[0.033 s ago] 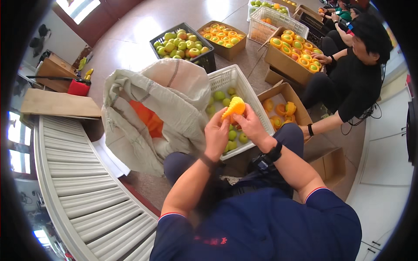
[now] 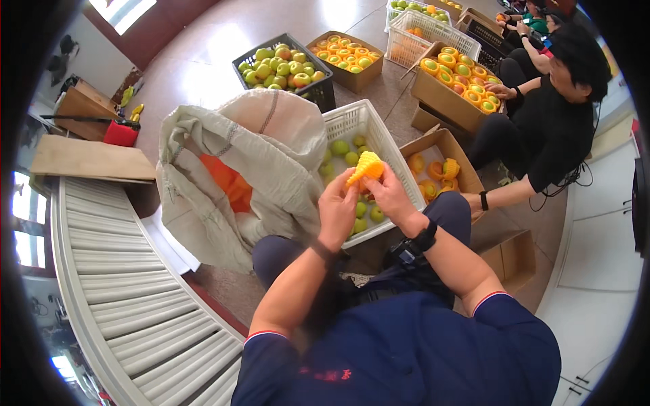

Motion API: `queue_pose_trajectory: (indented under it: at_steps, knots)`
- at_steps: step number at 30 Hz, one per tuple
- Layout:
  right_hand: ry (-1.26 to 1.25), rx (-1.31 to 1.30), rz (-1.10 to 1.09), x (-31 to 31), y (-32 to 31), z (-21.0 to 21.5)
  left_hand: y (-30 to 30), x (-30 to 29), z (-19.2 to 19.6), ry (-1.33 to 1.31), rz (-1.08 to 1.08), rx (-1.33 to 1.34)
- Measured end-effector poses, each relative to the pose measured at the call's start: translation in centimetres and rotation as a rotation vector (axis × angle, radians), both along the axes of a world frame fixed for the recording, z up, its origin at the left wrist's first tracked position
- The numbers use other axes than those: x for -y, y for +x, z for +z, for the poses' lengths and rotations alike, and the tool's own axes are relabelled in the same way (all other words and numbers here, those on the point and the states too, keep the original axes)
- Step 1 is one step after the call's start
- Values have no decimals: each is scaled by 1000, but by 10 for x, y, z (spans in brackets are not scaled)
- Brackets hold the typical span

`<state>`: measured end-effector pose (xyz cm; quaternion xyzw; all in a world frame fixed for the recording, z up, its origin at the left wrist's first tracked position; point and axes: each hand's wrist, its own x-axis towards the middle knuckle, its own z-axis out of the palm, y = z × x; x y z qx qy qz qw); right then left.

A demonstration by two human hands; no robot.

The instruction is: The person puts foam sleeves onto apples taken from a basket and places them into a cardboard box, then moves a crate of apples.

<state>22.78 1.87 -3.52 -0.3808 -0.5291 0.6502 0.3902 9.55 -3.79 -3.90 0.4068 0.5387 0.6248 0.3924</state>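
Between my hands is a yellow-orange foam fruit net (image 2: 367, 166), its ribbed wide end turned up and its narrower end at my left fingers. My left hand (image 2: 338, 208) pinches it from the left. From the right, my right hand (image 2: 391, 196) grips its lower part; whether a fruit sits inside is hidden. Below both hands stands a white plastic crate (image 2: 388, 134) with several green apples (image 2: 340, 147) in it. To its right, a cardboard box (image 2: 452, 143) holds several apples in orange foam nets (image 2: 427, 189).
A large woven sack (image 2: 284, 145) with orange material inside stands left of the crate. Beyond are a black crate of apples (image 2: 283, 69) and boxes of netted fruit (image 2: 347, 54). A person in black (image 2: 558, 128) sits at right. A roller conveyor (image 2: 128, 284) runs along the left.
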Motion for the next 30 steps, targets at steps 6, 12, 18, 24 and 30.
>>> queue_pose_trajectory:
  at_steps: [6,12,18,24,30]
  knots:
    - [399,430,-106,1,21,-16,9,8,2,-14,142,-650]
    - [598,710,-39,10,18,-15,9,7,1,-134,55,-645]
    - [523,753,99,-7,32,-42,-8,-11,-42,-253,103,-711]
    - [159,627,238,-38,53,-71,-39,-29,-89,-428,78,-768]
    - [28,716,285,-90,60,-115,-69,-53,-147,-585,68,-608]
